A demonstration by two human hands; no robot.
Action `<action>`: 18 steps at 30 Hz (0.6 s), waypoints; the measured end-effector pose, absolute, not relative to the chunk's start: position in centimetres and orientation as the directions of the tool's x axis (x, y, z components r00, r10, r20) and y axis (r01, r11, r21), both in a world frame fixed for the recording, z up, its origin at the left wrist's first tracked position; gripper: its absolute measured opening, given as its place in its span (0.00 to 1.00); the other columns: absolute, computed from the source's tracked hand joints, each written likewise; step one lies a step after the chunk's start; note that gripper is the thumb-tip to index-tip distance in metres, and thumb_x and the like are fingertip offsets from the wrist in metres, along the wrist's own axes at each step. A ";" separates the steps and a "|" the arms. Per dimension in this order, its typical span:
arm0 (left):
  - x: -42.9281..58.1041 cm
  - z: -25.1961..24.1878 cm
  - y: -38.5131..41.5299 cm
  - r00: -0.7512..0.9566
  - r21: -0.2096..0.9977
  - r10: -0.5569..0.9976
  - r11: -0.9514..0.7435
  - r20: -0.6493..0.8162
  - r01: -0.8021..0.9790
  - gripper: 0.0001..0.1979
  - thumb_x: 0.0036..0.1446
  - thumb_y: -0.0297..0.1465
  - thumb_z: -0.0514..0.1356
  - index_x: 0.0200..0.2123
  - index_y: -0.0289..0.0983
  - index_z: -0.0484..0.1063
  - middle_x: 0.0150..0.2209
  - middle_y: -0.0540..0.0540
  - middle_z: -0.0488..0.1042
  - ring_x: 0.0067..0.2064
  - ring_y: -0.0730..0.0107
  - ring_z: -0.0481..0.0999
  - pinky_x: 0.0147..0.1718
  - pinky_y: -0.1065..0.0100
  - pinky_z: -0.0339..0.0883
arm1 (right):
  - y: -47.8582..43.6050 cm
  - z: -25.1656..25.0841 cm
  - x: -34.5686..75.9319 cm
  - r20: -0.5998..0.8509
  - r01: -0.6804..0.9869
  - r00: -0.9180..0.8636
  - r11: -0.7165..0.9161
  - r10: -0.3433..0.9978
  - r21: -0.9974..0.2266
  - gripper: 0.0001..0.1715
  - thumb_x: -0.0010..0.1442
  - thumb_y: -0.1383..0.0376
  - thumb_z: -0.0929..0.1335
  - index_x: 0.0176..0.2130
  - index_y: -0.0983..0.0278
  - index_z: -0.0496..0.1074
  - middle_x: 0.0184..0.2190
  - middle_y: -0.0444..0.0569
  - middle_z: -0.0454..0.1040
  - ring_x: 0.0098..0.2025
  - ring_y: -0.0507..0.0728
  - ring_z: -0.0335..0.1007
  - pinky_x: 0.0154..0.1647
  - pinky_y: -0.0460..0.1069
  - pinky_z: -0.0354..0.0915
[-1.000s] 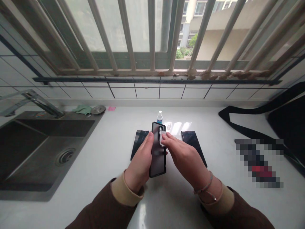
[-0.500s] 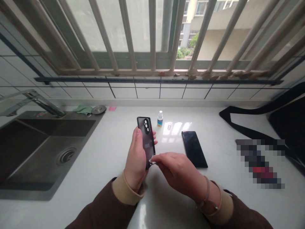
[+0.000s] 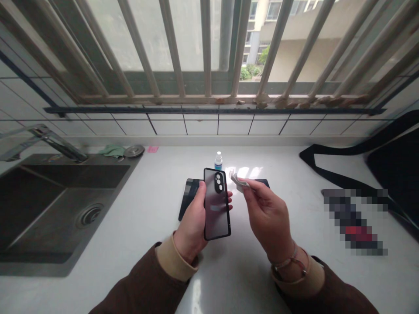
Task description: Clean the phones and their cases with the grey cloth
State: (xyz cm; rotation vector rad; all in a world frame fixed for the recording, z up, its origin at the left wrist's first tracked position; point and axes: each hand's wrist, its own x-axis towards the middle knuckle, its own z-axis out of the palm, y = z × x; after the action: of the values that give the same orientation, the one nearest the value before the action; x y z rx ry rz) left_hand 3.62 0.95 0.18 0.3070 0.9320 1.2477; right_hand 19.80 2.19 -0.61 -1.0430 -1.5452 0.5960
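My left hand [image 3: 191,218] grips a black-edged phone with a frosted grey back [image 3: 216,205], its camera cutouts facing me. My right hand [image 3: 266,211] is raised beside that phone, apart from it, pinching a small white wipe [image 3: 238,182] between finger and thumb. On the counter, a dark phone [image 3: 189,198] lies partly hidden behind my left hand. A second dark phone [image 3: 262,182] shows only as a sliver behind my right hand. A small bottle with a white cap and blue label [image 3: 218,161] stands just beyond the held phone.
A white counter [image 3: 137,244] holds a steel sink [image 3: 65,205] with a faucet [image 3: 55,143] at left. A green cloth [image 3: 113,151], a round metal lid [image 3: 134,151] and a pink note [image 3: 152,149] lie behind it. A black strap [image 3: 340,172] and a pixelated object [image 3: 355,220] are at right.
My right hand has risen from the phone's lower edge and moved right, carrying the wipe. My left hand has turned the phone to face me and shifted it right, over the left dark phone.
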 end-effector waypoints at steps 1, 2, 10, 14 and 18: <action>3.7 0.2 0.9 0.047 0.648 0.899 0.349 -0.435 -0.677 0.30 0.77 0.51 0.52 0.54 0.32 0.83 0.44 0.35 0.87 0.42 0.58 0.86 0.47 0.59 0.81 | 2.3 -0.6 19.9 0.567 0.344 -0.040 0.544 0.823 -0.765 0.14 0.75 0.67 0.69 0.56 0.57 0.82 0.51 0.51 0.85 0.54 0.60 0.83 0.60 0.60 0.77; 3.7 0.2 0.9 0.078 0.625 0.898 0.362 -0.433 -0.691 0.31 0.77 0.50 0.51 0.54 0.31 0.83 0.44 0.35 0.87 0.43 0.57 0.86 0.48 0.59 0.81 | 2.3 -0.7 19.8 0.611 0.364 -0.129 0.610 0.781 -0.704 0.15 0.75 0.69 0.69 0.56 0.57 0.82 0.52 0.51 0.85 0.54 0.60 0.82 0.60 0.59 0.78; 2.5 1.0 1.5 -0.127 0.653 0.879 0.238 -0.460 -0.719 0.32 0.76 0.52 0.52 0.46 0.30 0.84 0.40 0.37 0.86 0.35 0.64 0.84 0.37 0.66 0.80 | 0.5 -1.7 17.9 0.576 0.195 -0.540 0.756 0.614 -0.624 0.16 0.76 0.73 0.67 0.56 0.61 0.81 0.50 0.52 0.86 0.51 0.57 0.85 0.53 0.52 0.80; 2.1 1.5 1.6 -0.175 0.683 0.876 0.212 -0.450 -0.699 0.32 0.76 0.51 0.52 0.47 0.30 0.84 0.42 0.36 0.86 0.36 0.63 0.85 0.38 0.66 0.81 | 0.2 -1.2 17.9 0.485 0.116 -0.580 0.656 0.654 -0.746 0.13 0.77 0.70 0.67 0.52 0.61 0.81 0.46 0.49 0.87 0.46 0.56 0.85 0.50 0.51 0.79; 2.3 1.5 1.5 -0.031 0.623 0.876 0.317 -0.481 -0.715 0.33 0.77 0.51 0.50 0.48 0.29 0.84 0.41 0.34 0.86 0.36 0.60 0.86 0.40 0.63 0.81 | 0.8 -1.0 18.5 0.320 0.063 -0.505 0.404 0.802 -0.913 0.10 0.76 0.64 0.69 0.48 0.59 0.82 0.41 0.47 0.86 0.42 0.55 0.84 0.45 0.50 0.78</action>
State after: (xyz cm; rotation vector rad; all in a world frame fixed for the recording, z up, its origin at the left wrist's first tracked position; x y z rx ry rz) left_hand 2.28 1.55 1.47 0.2108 0.9566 1.2898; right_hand 18.50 0.85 -0.97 -0.7432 -1.8586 1.1635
